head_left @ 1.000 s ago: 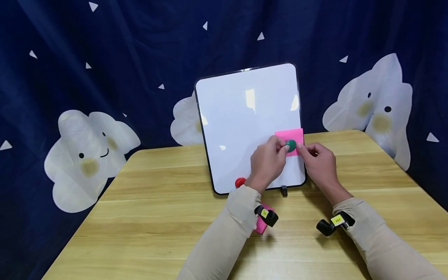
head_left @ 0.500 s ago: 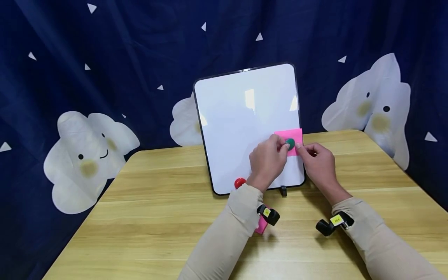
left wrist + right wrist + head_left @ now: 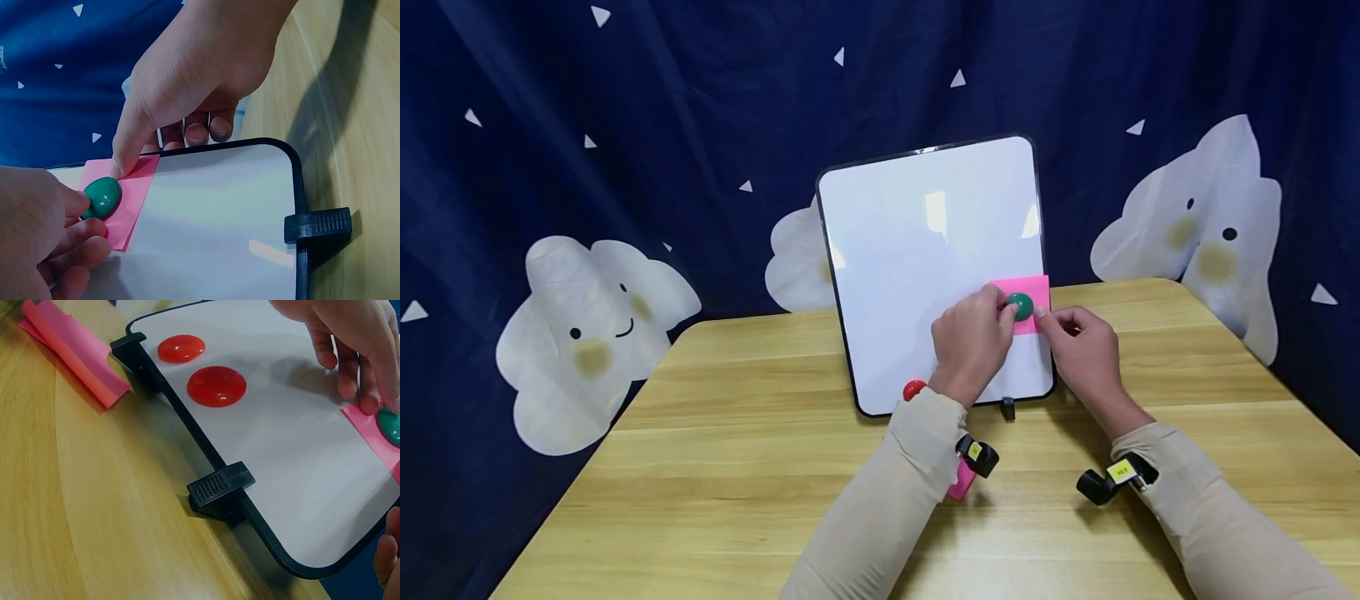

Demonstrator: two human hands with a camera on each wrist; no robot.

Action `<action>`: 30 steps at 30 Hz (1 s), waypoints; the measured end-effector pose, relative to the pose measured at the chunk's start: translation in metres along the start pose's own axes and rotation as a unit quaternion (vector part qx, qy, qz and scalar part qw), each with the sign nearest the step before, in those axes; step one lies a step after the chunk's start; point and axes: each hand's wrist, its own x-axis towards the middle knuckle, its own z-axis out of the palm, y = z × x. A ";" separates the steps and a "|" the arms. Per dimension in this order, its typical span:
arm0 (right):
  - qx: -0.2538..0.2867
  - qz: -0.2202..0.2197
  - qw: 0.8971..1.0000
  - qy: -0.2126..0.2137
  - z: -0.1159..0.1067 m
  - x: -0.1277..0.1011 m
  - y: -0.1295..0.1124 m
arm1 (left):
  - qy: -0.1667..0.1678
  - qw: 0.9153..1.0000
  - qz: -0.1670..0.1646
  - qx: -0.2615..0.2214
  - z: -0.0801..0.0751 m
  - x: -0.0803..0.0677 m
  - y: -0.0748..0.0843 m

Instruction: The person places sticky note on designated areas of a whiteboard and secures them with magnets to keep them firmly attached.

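Observation:
My left hand [image 3: 972, 340] pinches a round green magnet [image 3: 1020, 307] between thumb and index finger. The magnet lies over a pink sticky note [image 3: 1034, 287] at the right edge of a white, black-framed whiteboard [image 3: 917, 242]. At the note's right side, the thumb of my right hand [image 3: 1086, 348] presses the paper against the board. In the left wrist view, that hand's other fingers [image 3: 196, 134] curl behind the frame, so the note and board edge sit in its grip. The left fingertips are beside the green magnet [image 3: 105, 195], partly hidden by it.
Two red magnets [image 3: 217, 386] are on the board's lower part. Folded pink paper [image 3: 78, 353] lies on the wooden table [image 3: 722, 483], partly hidden by the left wrist in the head view. Black feet [image 3: 219, 486] hold the board upright. A dark blue curtain [image 3: 700, 100] hangs behind.
The green magnet has shifted slightly up and left on the pink note, with my left hand moving along. My right hand stays at the board's edge.

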 end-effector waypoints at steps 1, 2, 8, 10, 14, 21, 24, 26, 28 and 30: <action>0.000 0.001 1.000 -0.001 0.000 0.000 0.000 | 0.000 1.000 0.000 0.002 0.000 0.000 -0.001; 0.000 0.001 1.000 -0.001 0.000 0.000 0.000 | 0.001 1.000 0.002 0.003 0.000 0.000 -0.001; 0.002 -0.002 1.000 0.000 0.000 0.000 0.000 | 0.009 1.000 0.015 0.003 -0.001 -0.002 -0.004; 0.002 -0.002 1.000 0.000 0.000 0.000 0.000 | 0.008 1.000 0.019 0.003 -0.002 -0.002 -0.005; 0.002 0.003 1.000 0.000 0.000 0.000 0.000 | -0.001 0.999 0.030 0.012 -0.004 -0.004 -0.008; 0.006 0.012 1.000 0.001 0.000 -0.001 -0.003 | -0.015 0.999 0.031 0.007 -0.012 -0.013 -0.020; 0.014 0.015 1.000 0.003 -0.001 -0.003 -0.005 | -0.020 1.000 0.024 -0.002 -0.015 -0.016 -0.026; 0.018 0.015 1.000 0.006 -0.001 -0.003 -0.005 | -0.023 0.999 0.021 -0.008 -0.017 -0.018 -0.029; 0.019 0.015 1.000 0.008 -0.002 -0.003 -0.005 | -0.025 0.999 0.021 -0.012 -0.019 -0.021 -0.032; 0.019 0.016 1.000 0.008 -0.002 -0.002 -0.004 | -0.028 0.999 0.022 -0.013 -0.021 -0.025 -0.035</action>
